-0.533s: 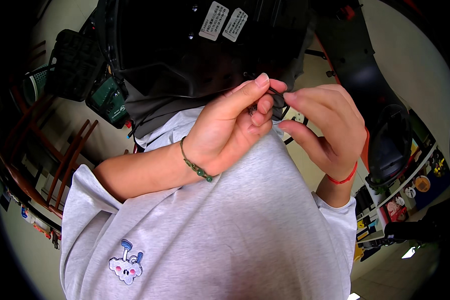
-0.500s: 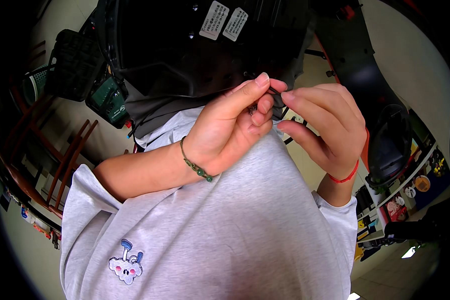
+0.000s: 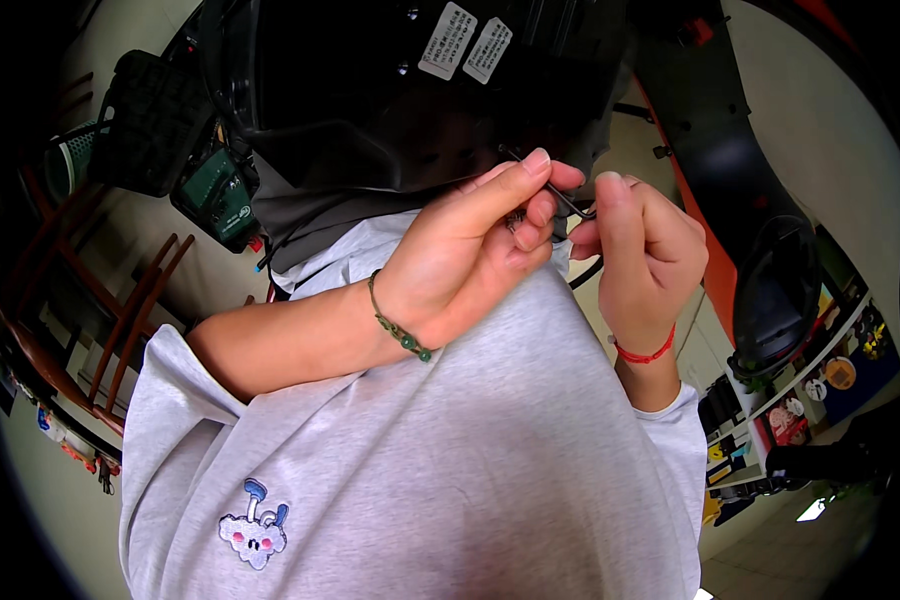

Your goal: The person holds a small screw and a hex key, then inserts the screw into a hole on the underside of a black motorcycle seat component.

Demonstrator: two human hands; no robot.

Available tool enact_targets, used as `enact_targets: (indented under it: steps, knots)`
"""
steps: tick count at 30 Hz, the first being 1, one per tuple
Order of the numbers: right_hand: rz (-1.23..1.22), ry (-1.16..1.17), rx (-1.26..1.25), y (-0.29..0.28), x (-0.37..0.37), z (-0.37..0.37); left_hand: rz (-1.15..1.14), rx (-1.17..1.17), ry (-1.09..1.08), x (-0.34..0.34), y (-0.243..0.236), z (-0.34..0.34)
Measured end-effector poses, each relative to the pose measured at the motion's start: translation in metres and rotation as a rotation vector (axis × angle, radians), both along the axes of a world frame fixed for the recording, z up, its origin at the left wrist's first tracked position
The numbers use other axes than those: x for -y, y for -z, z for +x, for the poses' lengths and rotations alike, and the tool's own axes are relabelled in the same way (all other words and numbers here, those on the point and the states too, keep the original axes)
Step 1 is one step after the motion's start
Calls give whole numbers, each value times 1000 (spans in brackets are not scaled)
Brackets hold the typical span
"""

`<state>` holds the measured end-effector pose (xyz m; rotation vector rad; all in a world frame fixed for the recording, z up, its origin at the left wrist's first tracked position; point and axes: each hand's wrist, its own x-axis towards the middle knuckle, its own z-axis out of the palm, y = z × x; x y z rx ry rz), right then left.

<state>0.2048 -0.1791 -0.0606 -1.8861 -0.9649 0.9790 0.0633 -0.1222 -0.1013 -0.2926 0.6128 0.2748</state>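
Beyond our left hand (image 3: 475, 225) sits a large, glossy black plastic shell (image 3: 350, 95). That hand pinches a thin, dark metal rod (image 3: 568, 202); our right hand (image 3: 655, 250) curls beside its bent end, contact unclear. We seem to be adjusting our hold, which calls for steady left fingers. The rod looks slender, faintly shiny, slanting past our left fingertips.
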Motion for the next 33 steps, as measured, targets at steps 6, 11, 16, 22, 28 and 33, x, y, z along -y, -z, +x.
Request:
enact_targets:
  steps: [6,11,16,22,28,33]
  knots:
    - [238,-224,226,6,-1,11,-65,21,-17,-2,1,0]
    - [387,-333,373,13,-1,23,-41,61,-43,1,3,1]
    - [390,-415,460,7,-6,25,-72,17,-32,-2,-1,1]
    - [659,-553,771,21,-10,41,-33,61,-55,2,4,1]
    - [631,-669,823,12,-18,50,-34,62,-61,1,3,2]
    - [607,-709,837,8,-22,53,-23,45,-47,1,3,1]
